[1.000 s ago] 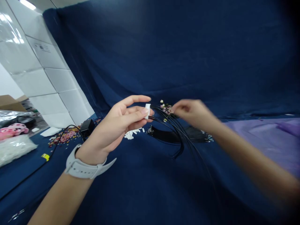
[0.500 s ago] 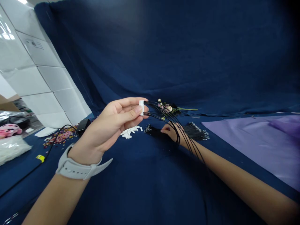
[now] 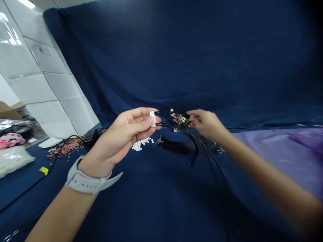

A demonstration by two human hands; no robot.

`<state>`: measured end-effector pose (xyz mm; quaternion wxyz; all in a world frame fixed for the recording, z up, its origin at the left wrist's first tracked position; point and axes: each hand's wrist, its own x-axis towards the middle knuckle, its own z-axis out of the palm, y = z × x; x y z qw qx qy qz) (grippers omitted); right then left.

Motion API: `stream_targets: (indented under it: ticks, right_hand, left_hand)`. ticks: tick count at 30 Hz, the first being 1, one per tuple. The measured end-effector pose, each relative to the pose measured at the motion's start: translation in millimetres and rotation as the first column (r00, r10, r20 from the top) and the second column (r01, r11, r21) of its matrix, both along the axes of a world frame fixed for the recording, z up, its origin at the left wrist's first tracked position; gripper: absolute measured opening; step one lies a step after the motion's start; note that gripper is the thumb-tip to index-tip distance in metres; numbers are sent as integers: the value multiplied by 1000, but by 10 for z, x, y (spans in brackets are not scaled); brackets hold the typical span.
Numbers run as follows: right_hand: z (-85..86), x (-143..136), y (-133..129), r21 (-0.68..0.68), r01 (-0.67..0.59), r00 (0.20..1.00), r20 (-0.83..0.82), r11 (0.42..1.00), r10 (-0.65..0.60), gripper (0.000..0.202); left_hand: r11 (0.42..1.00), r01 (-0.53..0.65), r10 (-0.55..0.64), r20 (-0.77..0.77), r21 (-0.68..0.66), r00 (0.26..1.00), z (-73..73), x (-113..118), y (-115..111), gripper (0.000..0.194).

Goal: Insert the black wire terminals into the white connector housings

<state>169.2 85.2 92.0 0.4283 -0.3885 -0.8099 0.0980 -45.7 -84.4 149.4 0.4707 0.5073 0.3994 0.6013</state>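
White connector [image 3: 152,118], a small blocky plastic piece, sits pinched between the thumb and fingers of my left hand [image 3: 126,134], held up above the desk [image 3: 156,201]; my fingers cover most of it, so I cannot make out its slots. Thin black wires [image 3: 199,148] run out of its right side, glossy and arched, then droop toward me, where they fade into the dark cloth and I lose their ends. My right hand [image 3: 205,123] is raised just right of the connector, fingers drawn together at the wires, but motion blur keeps me from telling whether it actually grips one. Behind it a small sprig of pale flowers [image 3: 178,118] is half hidden by the wires and my fingertips. On the cloth below lie a flat bundle of loose black wires [image 3: 176,146] with tiny metal tips and a scatter of little white plastic housings [image 3: 140,144]. A grey rubbery watch strap [image 3: 85,183] wraps my left wrist. A smooth purple sheet [image 3: 290,154] lies at right, cut off by the frame.
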Motion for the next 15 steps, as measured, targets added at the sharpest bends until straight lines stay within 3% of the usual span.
stream_targets:
  ticks: [3, 5, 9, 15]
  right_hand:
    - [315, 27, -274, -124, -49, 999, -21, 991, 46, 25]
    - [429, -18, -482, -145, -88, 995, -56, 985, 81, 24]
    - [495, -147, -783, -145, -127, 990, -73, 981, 117, 24]
    - [502, -220, -983, -165, -202, 979, 1, 966, 205, 16]
  left_hand:
    - [1000, -11, 12, 36, -13, 999, -6, -14, 13, 12]
    - [1000, -13, 13, 22, -26, 1000, -15, -19, 24, 14]
    - [1000, 17, -18, -12, -23, 1000, -32, 2, 30, 20]
    - [998, 44, -45, -5, -46, 999, -28, 50, -3, 17]
